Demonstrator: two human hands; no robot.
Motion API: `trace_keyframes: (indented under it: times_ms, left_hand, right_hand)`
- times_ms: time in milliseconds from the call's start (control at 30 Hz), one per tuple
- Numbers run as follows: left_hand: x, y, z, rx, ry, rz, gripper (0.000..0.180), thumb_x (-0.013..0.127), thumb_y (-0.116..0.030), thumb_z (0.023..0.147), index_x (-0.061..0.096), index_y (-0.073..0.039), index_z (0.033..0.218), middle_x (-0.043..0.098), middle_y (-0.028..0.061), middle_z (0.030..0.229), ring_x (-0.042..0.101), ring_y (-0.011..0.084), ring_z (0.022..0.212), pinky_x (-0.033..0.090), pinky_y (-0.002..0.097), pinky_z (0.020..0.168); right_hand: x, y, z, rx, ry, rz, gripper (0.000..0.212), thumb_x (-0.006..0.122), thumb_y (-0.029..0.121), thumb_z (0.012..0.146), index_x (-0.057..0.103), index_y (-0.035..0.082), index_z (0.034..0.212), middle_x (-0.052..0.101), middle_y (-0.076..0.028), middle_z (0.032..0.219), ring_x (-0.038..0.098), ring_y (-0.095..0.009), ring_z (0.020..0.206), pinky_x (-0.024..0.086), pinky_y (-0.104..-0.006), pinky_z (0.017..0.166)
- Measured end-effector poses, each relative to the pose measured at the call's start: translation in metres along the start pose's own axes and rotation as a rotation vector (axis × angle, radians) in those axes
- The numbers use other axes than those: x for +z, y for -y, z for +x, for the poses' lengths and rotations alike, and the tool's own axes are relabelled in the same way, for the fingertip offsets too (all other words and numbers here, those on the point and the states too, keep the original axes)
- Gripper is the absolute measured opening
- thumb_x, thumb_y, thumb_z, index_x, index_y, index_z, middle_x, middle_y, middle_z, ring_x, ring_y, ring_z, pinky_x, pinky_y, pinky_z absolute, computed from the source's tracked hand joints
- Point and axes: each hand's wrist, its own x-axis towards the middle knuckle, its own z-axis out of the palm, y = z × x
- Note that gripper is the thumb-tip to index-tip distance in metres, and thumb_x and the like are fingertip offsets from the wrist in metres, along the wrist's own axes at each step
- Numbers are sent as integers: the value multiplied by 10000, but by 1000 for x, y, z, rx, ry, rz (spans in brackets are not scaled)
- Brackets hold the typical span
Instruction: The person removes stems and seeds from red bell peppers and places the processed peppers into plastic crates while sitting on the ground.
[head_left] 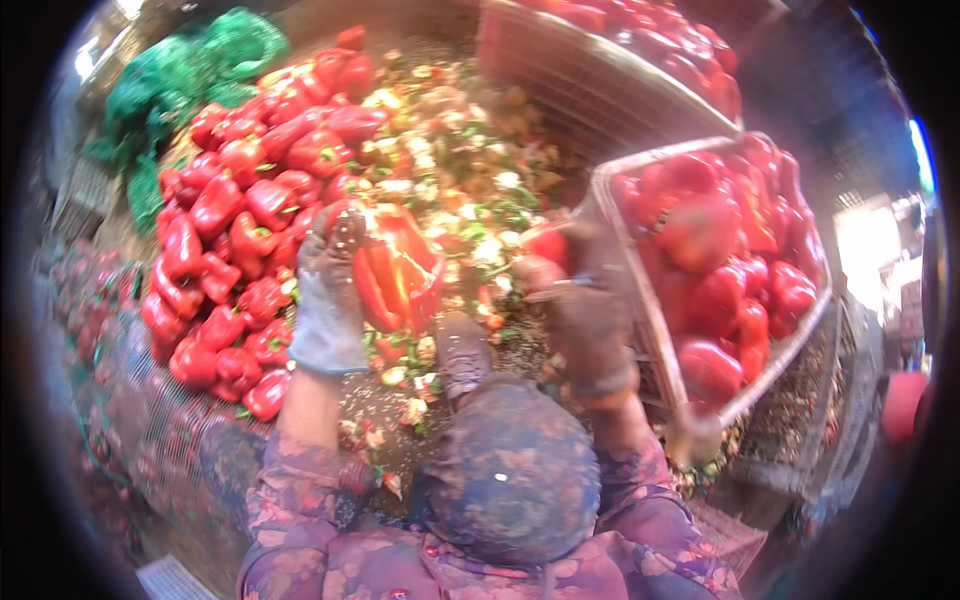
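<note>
My left hand (332, 280), in a pale blue-grey glove with dirty fingers, is closed round the side of a large red bell pepper (396, 265). The pepper is opened, and its hollow, lighter inside shows. My right hand (585, 320), in a dark brown glove, is curled up beside the near crate and smeared by motion. At its fingertips shows a small red piece (545, 245); what the fist itself grips I cannot make out. Left of my left hand lies a big heap of whole red peppers (245, 215).
Pepper cores and scraps (460, 170) cover the ground ahead. At right stands a white-rimmed crate (655, 340) full of red peppers, with another filled crate (610, 75) behind it. Green netting (190, 75) lies far left; a mesh sack (130, 400) of peppers lies near left.
</note>
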Motion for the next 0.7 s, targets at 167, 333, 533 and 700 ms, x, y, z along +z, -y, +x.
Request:
trace_keyframes:
  times_ms: [167, 333, 533, 700]
  left_hand:
    - [59, -3, -1, -143, 14, 76, 424, 735, -358, 846, 595, -70, 1124, 649, 13, 909, 635, 114, 763, 542, 249, 712]
    - [95, -10, -17, -133, 194, 162, 503, 758, -386, 817, 587, -55, 1156, 664, 37, 884, 646, 143, 770, 542, 273, 764]
    - [67, -13, -26, -268, 308, -22, 486, 689, -398, 877, 573, -9, 1143, 686, 81, 890, 669, 150, 773, 539, 264, 708]
    - [74, -5, -23, -533, 109, -45, 385, 559, -439, 955, 631, -63, 996, 612, -1, 710, 550, 85, 567, 432, 230, 515]
  right_hand:
    - [-147, 47, 28, -331, -501, -1019, 403, 682, 105, 853, 582, -1, 1229, 641, -75, 962, 598, -121, 718, 510, -267, 561]
    - [-55, 62, 13, -42, 60, -287, 456, 847, 203, 717, 630, -14, 1055, 670, -88, 958, 629, -144, 918, 530, -298, 784]
    - [18, 3, 17, -100, 388, 132, 307, 757, 273, 820, 582, 37, 909, 546, -99, 686, 520, -150, 628, 453, -351, 574]
    - [44, -18, -1, -24, 155, 354, 197, 695, 140, 891, 639, 26, 1041, 590, -32, 746, 561, -101, 709, 473, -269, 635]
